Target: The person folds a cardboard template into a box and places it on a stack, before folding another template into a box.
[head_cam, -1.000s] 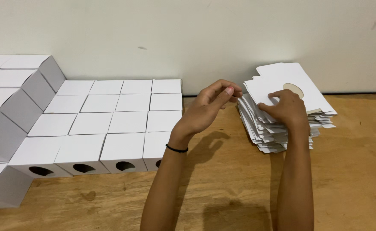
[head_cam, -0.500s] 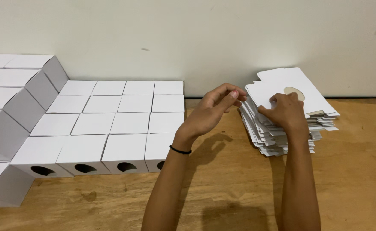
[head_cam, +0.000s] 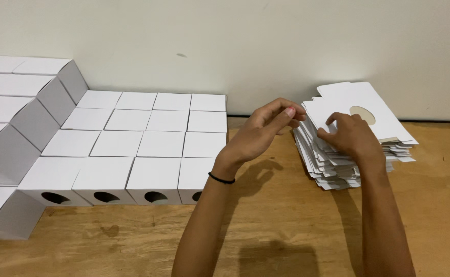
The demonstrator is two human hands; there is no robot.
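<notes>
The stack [head_cam: 355,141] of flat white card blanks sits on the bench [head_cam: 286,225] at the right, close to the wall [head_cam: 225,41]. The blanks are fanned unevenly. The top blank [head_cam: 358,105] shows a round cut-out and lies with its long axis running from near-left to far-right, skewed to the bench edge.

The right hand [head_cam: 350,136] rests on top of the stack, palm down, fingers curled and spread over the upper sheets near their left edge. It presses or thumbs the sheets; whether it pinches one cannot be told.

The left hand [head_cam: 266,131] is raised just left of the stack. Thumb and fingers are drawn together at the left corner of the top sheets, fingertips touching or nearly touching the card edge. It looks like a light pinch on one blank, but a firm hold cannot be confirmed. A black band [head_cam: 221,179] sits on the left wrist.

Relation: the stack lies to the right of the left hand and directly under the right hand. The right hand is the nearer, already in contact. The left meets only the stack's left corner.

Well apart to the left, folded white boxes [head_cam: 143,138] stand in a close grid, with dark round holes along their front faces. Further left, larger white boxes [head_cam: 25,113] rise in tilted steps.
</notes>
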